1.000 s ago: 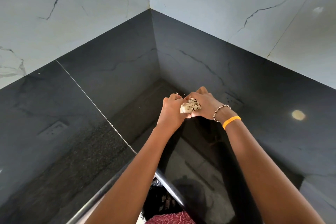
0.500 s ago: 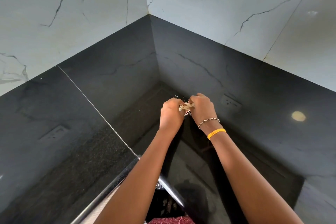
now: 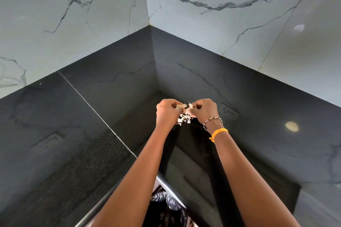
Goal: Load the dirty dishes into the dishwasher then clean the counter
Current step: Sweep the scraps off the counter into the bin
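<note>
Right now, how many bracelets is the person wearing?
2, both on the right wrist: a beaded bracelet nearer the hand, and an orange band just behind it. The left wrist shows none.

Both hands' fingers [image 3: 176, 105] around pale scraps [image 3: 184, 114] above black counter [image 3: 83, 143]

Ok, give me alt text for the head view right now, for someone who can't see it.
Both hands, left hand and right hand, pinch a small clump of pale scraps between them over the corner of a glossy black counter. White marble-look walls rise behind; a black bin bag shows below the counter edge.
</note>
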{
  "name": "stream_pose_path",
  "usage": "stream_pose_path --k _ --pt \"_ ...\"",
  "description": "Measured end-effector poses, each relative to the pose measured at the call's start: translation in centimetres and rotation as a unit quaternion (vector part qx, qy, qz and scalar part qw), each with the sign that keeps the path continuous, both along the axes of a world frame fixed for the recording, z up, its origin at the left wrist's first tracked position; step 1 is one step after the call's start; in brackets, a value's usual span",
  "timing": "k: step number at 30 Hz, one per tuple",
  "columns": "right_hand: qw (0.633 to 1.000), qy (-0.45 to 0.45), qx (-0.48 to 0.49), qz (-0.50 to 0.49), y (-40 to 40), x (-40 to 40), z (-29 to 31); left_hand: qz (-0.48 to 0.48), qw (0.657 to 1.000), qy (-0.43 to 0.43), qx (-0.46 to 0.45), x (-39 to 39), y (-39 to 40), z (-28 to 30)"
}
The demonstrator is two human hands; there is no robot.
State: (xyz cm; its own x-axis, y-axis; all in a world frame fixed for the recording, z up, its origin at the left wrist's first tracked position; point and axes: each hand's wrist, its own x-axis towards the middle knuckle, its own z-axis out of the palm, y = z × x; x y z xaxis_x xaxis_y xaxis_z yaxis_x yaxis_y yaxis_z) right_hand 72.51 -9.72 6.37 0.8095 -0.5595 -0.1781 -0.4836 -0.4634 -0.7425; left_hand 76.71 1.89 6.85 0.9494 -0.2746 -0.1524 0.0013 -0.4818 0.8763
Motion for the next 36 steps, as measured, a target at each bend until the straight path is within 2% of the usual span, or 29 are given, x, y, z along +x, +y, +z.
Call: stream_pose_path --k 8,11,16,22,28,33,36 --pt "0.996 -0.015 0.040 -0.073 0.4 -2.0 1.0 -0.017 0.999 -0.010 -0.040 -1.3 1.8 1.7" --pt "0.990 -0.022 0.087 -0.108 0.7 -2.9 1.2 -0.029 0.998 -0.007 -0.061 -2.0 2.8 2.3" --pt "0.944 -0.112 0.261 -0.169 3.4 -6.2 2.5 -0.060 0.995 -0.009 -0.080 -3.7 4.9 3.3" --pt "0.887 -0.184 0.390 -0.167 8.2 -10.5 3.5 -0.090 0.990 0.019 -0.111 -6.5 8.5 4.0" --pt "0.871 -0.188 0.420 -0.171 14.5 -15.4 1.9 -0.127 0.977 0.105 -0.135 -10.1 13.9 1.8" --pt "0.880 -0.134 0.417 -0.184 18.7 -18.7 -1.8 -0.134 0.971 0.150 -0.128 -13.1 18.0 -1.5" --pt "0.868 -0.110 0.437 -0.211 20.6 -19.9 -4.4 -0.134 0.969 0.174 -0.113 -14.4 19.8 -4.0"
